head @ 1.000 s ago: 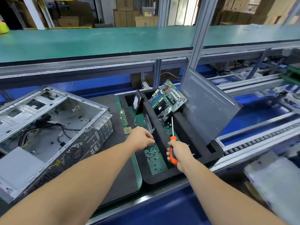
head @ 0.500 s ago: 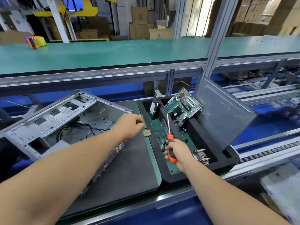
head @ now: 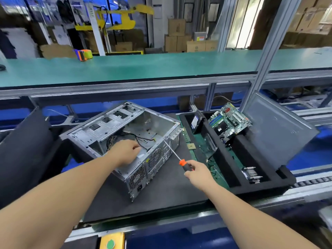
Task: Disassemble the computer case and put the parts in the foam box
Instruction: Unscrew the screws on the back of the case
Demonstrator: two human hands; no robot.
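Factory assembly-line workstation: long green-topped bench [head: 143,69] on aluminium-profile frame [head: 269,51] runs across scene; behind bench, stacked cardboard cartons [head: 177,35] and yellow machine arm [head: 124,18]; below bench, blue conveyor track with roller rails [head: 305,112]; in front of bench, opened computer case [head: 125,137] on black mat [head: 161,194]

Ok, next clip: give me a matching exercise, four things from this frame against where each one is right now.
Things:
1. screwdriver
2. motherboard
3. left hand
4. side panel

Places:
A. inside the open computer case
B. leaning against the foam box's right edge
C. in the right hand
D. propped in the foam box

Pairs: 1-C, 2-D, 3-A, 4-B
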